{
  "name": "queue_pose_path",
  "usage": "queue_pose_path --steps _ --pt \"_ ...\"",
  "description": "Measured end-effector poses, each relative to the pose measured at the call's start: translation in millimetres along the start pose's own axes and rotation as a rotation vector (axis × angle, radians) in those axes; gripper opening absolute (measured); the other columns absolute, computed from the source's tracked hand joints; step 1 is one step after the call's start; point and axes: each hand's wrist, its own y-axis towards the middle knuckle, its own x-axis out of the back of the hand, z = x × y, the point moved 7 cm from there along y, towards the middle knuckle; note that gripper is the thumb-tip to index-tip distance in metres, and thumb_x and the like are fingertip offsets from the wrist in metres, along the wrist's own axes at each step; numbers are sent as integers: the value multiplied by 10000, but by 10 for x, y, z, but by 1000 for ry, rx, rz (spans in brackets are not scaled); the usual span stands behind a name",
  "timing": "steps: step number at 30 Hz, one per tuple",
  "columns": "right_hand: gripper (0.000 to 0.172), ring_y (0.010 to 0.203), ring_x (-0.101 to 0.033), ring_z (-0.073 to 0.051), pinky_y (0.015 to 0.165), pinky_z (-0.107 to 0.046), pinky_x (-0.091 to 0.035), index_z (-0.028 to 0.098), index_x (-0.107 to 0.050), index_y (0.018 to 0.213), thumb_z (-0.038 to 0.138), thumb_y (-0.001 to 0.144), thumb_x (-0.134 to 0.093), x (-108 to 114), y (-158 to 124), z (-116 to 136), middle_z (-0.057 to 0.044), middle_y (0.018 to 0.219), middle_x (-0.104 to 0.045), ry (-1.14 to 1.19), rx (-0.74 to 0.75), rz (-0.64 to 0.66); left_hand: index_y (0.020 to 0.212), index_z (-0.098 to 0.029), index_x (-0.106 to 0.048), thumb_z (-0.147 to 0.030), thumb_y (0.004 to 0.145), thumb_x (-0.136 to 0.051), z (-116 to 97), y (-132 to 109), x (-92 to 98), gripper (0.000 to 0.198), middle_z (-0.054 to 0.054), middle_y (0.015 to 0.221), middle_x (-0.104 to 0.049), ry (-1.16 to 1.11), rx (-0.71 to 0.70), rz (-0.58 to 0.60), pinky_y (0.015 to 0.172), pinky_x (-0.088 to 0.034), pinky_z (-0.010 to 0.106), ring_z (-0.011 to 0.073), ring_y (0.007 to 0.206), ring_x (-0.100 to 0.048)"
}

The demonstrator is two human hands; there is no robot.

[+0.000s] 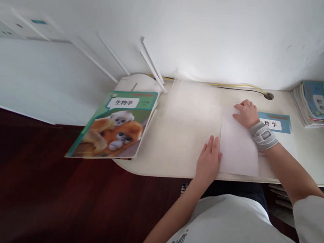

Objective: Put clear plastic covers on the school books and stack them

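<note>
A thin translucent sheet (192, 129) lies flat on the cream desk (151, 163), with a whiter sheet section (239, 150) at its right. My left hand (209, 158) rests with spread fingers at the near middle, touching the edge where these sections meet. My right hand (246, 113) lies flat on the whiter section, and a grey wrist brace (264, 135) wraps that wrist. Under the sheet lies a blue-labelled mathematics book (274, 124), partly hidden by my right hand and the sheet. Neither hand grips anything.
A biology textbook (111, 125) with orange monkeys on its cover overhangs the desk's left edge. Several stacked books (322, 104) stand at the back right. A yellow cable (239, 86) runs along the wall to a desk grommet (268, 96). Dark wood flooring (36, 169) lies below left.
</note>
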Motion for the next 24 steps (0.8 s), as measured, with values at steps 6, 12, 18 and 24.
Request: queue_pose_path --steps 6,12,18,24 --pt "355 1054 -442 -296 907 -446 -302 171 -635 1122 336 822 -538 -10 -3 134 -146 1153 -516 -15 56 40 1413 -128 -268 -190 911 -325 18 -11 6 510 203 1476 -297 -37 49 13 1005 -418 457 284 1327 -365" --pt "326 1093 -437 -296 980 -508 -191 205 -671 1066 383 847 -509 -6 -135 151 -131 1197 -528 -114 144 80 1438 -144 -216 -121 912 -257 87 -28 -28 528 188 1483 -291 -135 116 -33 1005 -423 434 260 1341 -343" --pt "329 1063 -485 -283 954 -455 -270 253 -700 1038 419 792 -558 24 -176 -3 -102 1173 -558 -13 232 178 1441 -181 -198 -207 944 -275 144 -46 48 504 146 1454 -370 -344 194 -102 1036 -400 415 230 1318 -386" --pt "337 1041 -508 -288 946 -451 -304 244 -700 1033 406 755 -602 57 -164 12 -97 1133 -572 81 280 129 1450 -211 -162 -199 944 -275 136 -80 81 519 130 1459 -366 -422 117 -169 1029 -412 400 202 1271 -455"
